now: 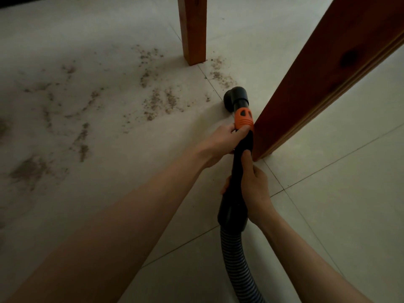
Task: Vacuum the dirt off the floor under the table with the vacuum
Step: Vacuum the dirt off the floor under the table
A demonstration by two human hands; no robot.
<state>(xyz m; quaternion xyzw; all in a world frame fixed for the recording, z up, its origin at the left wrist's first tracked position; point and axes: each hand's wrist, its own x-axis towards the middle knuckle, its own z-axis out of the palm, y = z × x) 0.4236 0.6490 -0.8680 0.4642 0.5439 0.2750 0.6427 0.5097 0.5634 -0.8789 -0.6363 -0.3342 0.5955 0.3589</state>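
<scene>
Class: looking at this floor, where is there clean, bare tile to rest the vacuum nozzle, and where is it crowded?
Bare tile lies right of the near table leg. Crowded: dirt left of the nozzle, up to the far table leg.

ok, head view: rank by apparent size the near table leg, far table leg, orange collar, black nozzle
1. near table leg, though closeness inflates it
2. far table leg
3. black nozzle and orange collar: too alike to rank

Both forearms (122, 215) are bare to the frame edge, both hands ungloved.
</scene>
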